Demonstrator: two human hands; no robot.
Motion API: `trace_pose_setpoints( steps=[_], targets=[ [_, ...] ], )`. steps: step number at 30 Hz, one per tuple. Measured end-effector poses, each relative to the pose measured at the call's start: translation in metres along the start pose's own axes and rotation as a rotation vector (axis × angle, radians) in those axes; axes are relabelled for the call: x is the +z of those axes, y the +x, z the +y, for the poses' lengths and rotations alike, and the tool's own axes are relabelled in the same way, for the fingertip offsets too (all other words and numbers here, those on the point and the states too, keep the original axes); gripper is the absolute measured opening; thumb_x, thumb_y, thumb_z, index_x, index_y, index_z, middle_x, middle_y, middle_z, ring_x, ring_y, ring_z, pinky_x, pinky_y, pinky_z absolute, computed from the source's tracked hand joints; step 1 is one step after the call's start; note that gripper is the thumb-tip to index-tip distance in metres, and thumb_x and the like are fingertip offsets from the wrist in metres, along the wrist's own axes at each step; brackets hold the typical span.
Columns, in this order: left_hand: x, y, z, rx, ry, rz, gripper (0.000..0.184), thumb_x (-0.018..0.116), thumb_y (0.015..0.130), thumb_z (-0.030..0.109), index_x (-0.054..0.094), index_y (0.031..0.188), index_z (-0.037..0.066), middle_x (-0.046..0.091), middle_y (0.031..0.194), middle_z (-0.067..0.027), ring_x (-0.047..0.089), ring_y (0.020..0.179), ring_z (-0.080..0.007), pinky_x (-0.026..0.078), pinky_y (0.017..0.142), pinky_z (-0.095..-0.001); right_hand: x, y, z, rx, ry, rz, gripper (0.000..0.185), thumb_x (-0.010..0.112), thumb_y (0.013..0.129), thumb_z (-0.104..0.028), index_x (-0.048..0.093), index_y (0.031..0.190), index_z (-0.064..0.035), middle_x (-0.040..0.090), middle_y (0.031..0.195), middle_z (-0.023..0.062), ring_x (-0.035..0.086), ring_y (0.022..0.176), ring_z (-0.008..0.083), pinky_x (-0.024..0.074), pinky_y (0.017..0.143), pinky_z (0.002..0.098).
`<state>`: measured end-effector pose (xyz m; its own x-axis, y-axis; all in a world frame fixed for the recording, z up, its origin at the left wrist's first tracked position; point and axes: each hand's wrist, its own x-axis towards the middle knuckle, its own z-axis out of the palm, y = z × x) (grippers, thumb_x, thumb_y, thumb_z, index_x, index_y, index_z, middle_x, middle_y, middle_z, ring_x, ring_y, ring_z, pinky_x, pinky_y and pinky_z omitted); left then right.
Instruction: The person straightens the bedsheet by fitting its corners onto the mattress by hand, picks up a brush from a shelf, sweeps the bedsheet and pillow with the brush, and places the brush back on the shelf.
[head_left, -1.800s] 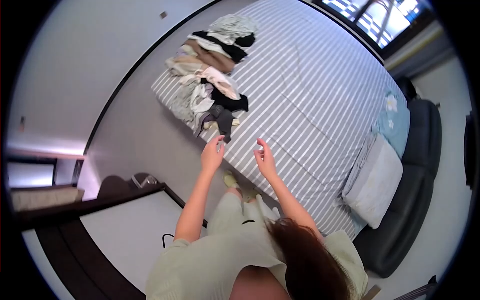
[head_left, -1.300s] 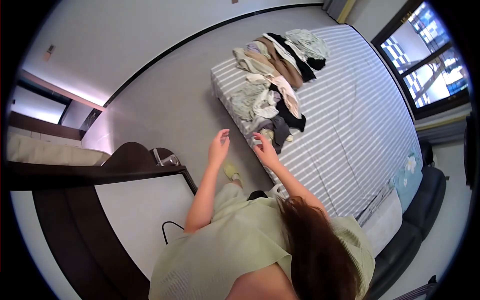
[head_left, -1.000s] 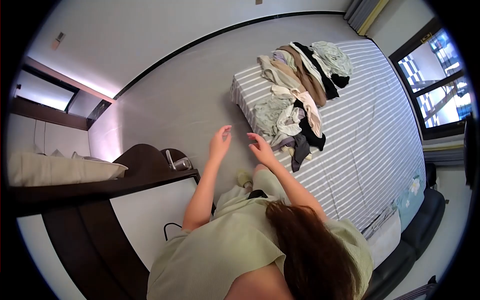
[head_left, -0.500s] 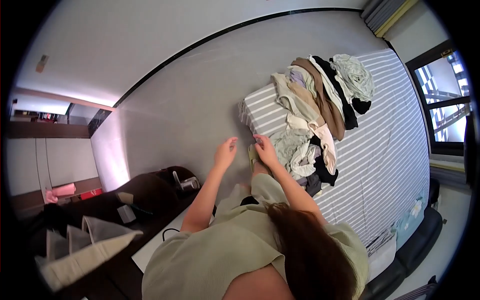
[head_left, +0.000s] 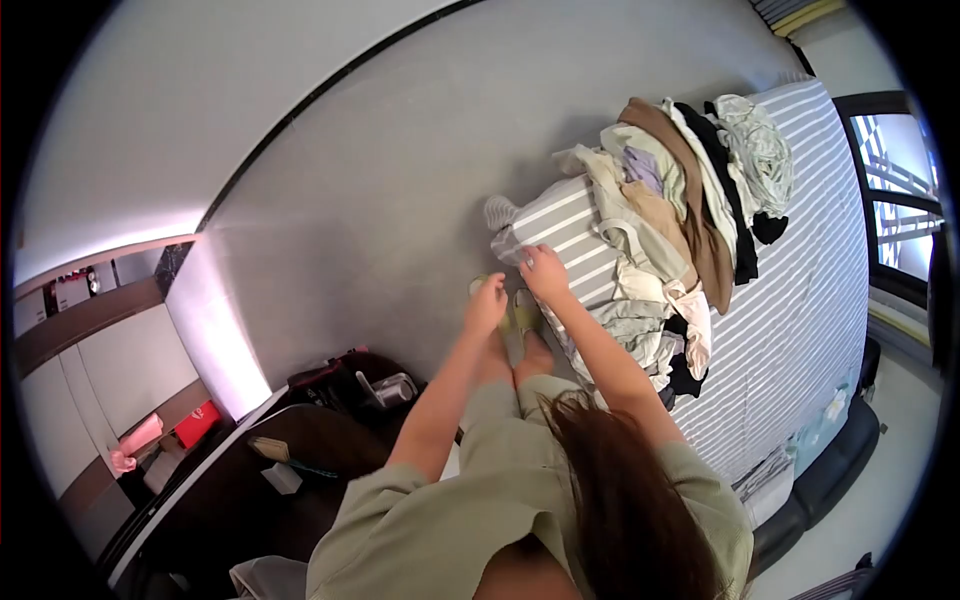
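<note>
A striped grey-and-white bed sheet [head_left: 575, 222] covers the bed, its near corner bunched and sticking out over the floor. My right hand [head_left: 543, 272] is at this edge, fingers closed on the sheet. To its left, my left hand [head_left: 487, 303] hovers above my feet with loosely bent fingers and nothing visible in it. Right of my hands lies a long heap of clothes [head_left: 650, 225] in beige, brown, white, black and pale green. A crumpled pale green garment [head_left: 757, 150] sits at its far end.
A dark cabinet top [head_left: 330, 440] at lower left carries a silver-grey device [head_left: 388, 390] and a small white box [head_left: 283, 478]. A red box [head_left: 197, 424] lies on a shelf beyond. Grey floor [head_left: 380, 190] runs along the bed's left side. A black headboard [head_left: 830, 500] stands at lower right.
My right hand has moved up onto the bed's edge, and my left hand has shifted right, closer to it. The sheet's corner now sticks out further. The view has shifted.
</note>
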<state>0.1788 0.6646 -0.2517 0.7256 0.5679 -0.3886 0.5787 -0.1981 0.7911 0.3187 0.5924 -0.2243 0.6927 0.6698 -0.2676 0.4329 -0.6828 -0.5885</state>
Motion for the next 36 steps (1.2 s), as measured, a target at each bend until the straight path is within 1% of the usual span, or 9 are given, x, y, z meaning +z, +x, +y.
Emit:
trace_pose_setpoints(
  steps=[8,12,17,21,23,26,32,35,36],
  targets=[
    [0.012,0.098,-0.054,-0.010,0.132,-0.050,0.049,0.056,0.070,0.010,0.040,0.117,0.010,0.055,0.095,-0.0113,0.055,0.079,-0.0304,0.044,0.065,-0.0391,0.063,0.084,0.009,-0.137,-0.411,0.135,0.037,0.062,0.061,-0.021,0.055,0.094,-0.0049,0.049,0.092,0.0073,0.045,0.091,0.0223,0.0378,0.074,0.0336],
    [0.022,0.128,-0.056,0.087,0.284,-0.114,0.056,0.058,0.068,0.011,0.037,0.120,0.012,0.055,0.095,-0.0114,0.055,0.075,-0.0310,0.045,0.063,-0.0397,0.073,0.111,0.020,-0.040,-0.555,0.053,0.038,0.060,0.062,-0.027,0.056,0.091,-0.0035,0.048,0.091,0.0067,0.043,0.090,0.0212,0.0337,0.075,0.0321],
    [0.043,0.161,-0.056,0.188,0.605,-0.118,0.033,0.056,0.068,0.015,0.051,0.101,0.011,0.056,0.083,-0.0092,0.056,0.069,-0.0298,0.047,0.059,-0.0380,0.089,0.136,0.030,0.035,-0.733,-0.078,0.030,0.057,0.063,-0.031,0.062,0.082,-0.0074,0.050,0.092,0.0050,0.042,0.092,0.0188,0.0321,0.072,0.0306],
    [0.046,0.181,-0.072,0.244,0.742,-0.176,0.012,0.051,0.070,0.018,0.057,0.077,0.010,0.057,0.076,-0.0077,0.057,0.067,-0.0275,0.046,0.056,-0.0370,0.099,0.162,0.030,0.090,-0.917,-0.476,0.020,0.056,0.066,-0.028,0.064,0.081,-0.0154,0.057,0.083,0.0000,0.050,0.080,0.0179,0.0350,0.057,0.0321],
    [0.046,0.190,-0.082,0.265,0.678,-0.186,0.012,0.050,0.071,0.018,0.058,0.074,0.010,0.058,0.075,-0.0080,0.057,0.068,-0.0263,0.046,0.055,-0.0367,0.109,0.175,0.028,0.078,-0.973,-0.744,0.017,0.055,0.069,-0.024,0.064,0.081,-0.0184,0.059,0.082,-0.0013,0.054,0.079,0.0182,0.0357,0.052,0.0325],
    [0.042,0.202,-0.085,0.331,0.672,-0.211,0.012,0.049,0.071,0.019,0.057,0.072,0.010,0.058,0.071,-0.0078,0.058,0.066,-0.0249,0.046,0.053,-0.0365,0.121,0.181,0.029,0.134,-0.964,-0.754,0.015,0.055,0.070,-0.024,0.065,0.081,-0.0200,0.062,0.079,-0.0016,0.059,0.073,0.0180,0.0373,0.050,0.0314],
    [0.017,0.206,-0.077,0.422,0.761,-0.201,0.013,0.050,0.071,0.022,0.054,0.067,0.010,0.058,0.059,-0.0063,0.058,0.057,-0.0249,0.045,0.047,-0.0370,0.091,0.179,0.019,0.216,-0.667,-0.514,0.014,0.055,0.070,-0.025,0.065,0.077,-0.0191,0.062,0.075,-0.0006,0.060,0.072,0.0151,0.0410,0.051,0.0271],
    [0.015,0.208,-0.080,0.439,0.734,-0.203,0.013,0.052,0.070,0.022,0.053,0.067,0.010,0.058,0.060,-0.0063,0.058,0.057,-0.0243,0.044,0.047,-0.0369,0.075,0.179,0.008,-0.006,-0.882,-0.731,0.015,0.055,0.071,-0.024,0.066,0.080,-0.0201,0.061,0.072,-0.0056,0.059,0.067,0.0119,0.0372,0.042,0.0275],
    [0.014,0.209,-0.080,0.433,0.730,-0.211,0.012,0.052,0.070,0.022,0.053,0.068,0.010,0.058,0.061,-0.0064,0.058,0.058,-0.0240,0.044,0.047,-0.0367,0.081,0.177,0.012,-0.017,-0.860,-0.713,0.014,0.055,0.071,-0.025,0.066,0.078,-0.0193,0.061,0.074,-0.0032,0.060,0.070,0.0132,0.0398,0.046,0.0284]
  ],
)
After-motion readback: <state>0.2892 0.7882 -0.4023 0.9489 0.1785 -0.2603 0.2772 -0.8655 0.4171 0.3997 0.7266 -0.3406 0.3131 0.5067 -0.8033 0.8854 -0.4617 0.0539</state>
